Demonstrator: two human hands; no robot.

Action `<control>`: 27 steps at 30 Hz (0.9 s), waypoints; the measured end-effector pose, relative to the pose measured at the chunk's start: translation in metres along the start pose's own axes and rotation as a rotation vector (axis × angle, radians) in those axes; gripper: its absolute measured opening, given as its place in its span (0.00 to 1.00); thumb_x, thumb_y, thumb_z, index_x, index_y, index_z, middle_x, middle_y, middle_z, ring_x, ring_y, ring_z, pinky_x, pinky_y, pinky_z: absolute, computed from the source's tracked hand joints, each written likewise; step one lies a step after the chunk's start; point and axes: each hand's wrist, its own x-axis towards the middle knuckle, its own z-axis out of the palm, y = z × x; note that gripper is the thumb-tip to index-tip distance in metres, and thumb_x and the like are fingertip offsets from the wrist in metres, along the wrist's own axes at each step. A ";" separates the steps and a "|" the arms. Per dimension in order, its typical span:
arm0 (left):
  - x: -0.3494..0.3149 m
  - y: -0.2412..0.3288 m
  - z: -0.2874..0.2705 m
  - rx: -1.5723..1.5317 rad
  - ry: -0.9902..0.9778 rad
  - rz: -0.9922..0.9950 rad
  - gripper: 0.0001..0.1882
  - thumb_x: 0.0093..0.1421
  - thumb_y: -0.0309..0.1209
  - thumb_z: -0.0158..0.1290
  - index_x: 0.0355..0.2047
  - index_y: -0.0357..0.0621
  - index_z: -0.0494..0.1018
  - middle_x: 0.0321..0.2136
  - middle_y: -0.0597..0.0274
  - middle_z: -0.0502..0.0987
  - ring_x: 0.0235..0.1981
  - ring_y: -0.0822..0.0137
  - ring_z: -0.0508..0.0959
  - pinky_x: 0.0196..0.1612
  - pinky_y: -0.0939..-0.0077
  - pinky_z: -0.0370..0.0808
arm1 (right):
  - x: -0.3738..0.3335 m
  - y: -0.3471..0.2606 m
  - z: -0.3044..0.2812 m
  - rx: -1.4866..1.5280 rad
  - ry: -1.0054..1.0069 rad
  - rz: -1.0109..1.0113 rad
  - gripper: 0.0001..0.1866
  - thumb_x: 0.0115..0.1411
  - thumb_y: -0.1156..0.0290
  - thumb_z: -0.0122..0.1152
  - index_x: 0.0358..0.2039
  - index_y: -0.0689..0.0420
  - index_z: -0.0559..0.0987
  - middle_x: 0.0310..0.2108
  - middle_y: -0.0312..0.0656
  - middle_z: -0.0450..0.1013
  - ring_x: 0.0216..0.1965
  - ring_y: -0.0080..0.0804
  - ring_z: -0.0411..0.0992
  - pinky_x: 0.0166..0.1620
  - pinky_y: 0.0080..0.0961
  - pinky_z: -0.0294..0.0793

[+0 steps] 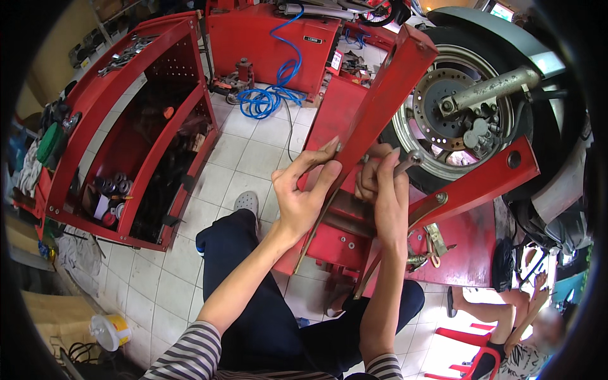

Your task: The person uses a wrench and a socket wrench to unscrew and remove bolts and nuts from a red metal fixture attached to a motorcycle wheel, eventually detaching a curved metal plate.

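Note:
A red metal beam [387, 95] rises at a slant in front of me, and both my hands are at its lower part. My left hand [305, 193] is at the beam's left side, thumb and forefinger bent in close to a small bolt end [339, 145]. What its fingertips pinch is too small to make out. On the other side, my right hand [385, 190] is closed round a metal wrench [408, 163], whose end sticks out past the fingers. A second red arm [475, 180] with a round hole slants away to the right.
Beyond the beams stands a motorcycle wheel [437, 95] with a brake disc. Metal parts [436, 244] lie on the red platform [459, 259]. A red tool cart [136, 126] is at left, a coiled blue hose [263, 101] on the floor. A person [516, 342] sits at lower right.

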 end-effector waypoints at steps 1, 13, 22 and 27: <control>0.000 -0.001 0.000 -0.004 -0.001 0.003 0.11 0.60 0.24 0.59 0.40 0.29 0.77 0.43 0.47 0.81 0.46 0.64 0.81 0.51 0.74 0.74 | 0.000 0.002 0.001 -0.099 0.016 -0.016 0.12 0.70 0.65 0.51 0.34 0.60 0.72 0.16 0.26 0.54 0.20 0.12 0.50 0.23 0.18 0.47; 0.000 -0.001 0.000 0.030 -0.007 0.006 0.12 0.59 0.25 0.59 0.41 0.29 0.77 0.43 0.47 0.81 0.47 0.62 0.81 0.52 0.74 0.74 | 0.003 0.006 0.000 -0.058 0.108 -0.070 0.09 0.66 0.69 0.55 0.30 0.60 0.73 0.15 0.25 0.54 0.19 0.11 0.48 0.24 0.18 0.46; 0.000 -0.002 0.000 0.010 0.000 0.013 0.11 0.59 0.24 0.59 0.41 0.30 0.77 0.43 0.47 0.81 0.47 0.62 0.81 0.51 0.75 0.74 | 0.000 -0.003 0.000 -0.336 0.072 -0.268 0.05 0.59 0.77 0.63 0.33 0.59 0.75 0.16 0.24 0.48 0.20 0.11 0.45 0.24 0.15 0.45; 0.001 -0.001 0.001 0.013 0.001 0.008 0.11 0.60 0.24 0.59 0.40 0.29 0.77 0.44 0.47 0.81 0.47 0.63 0.81 0.51 0.75 0.74 | 0.000 -0.009 -0.003 -0.294 0.034 -0.229 0.06 0.57 0.78 0.65 0.34 0.61 0.75 0.16 0.23 0.49 0.20 0.11 0.46 0.25 0.13 0.45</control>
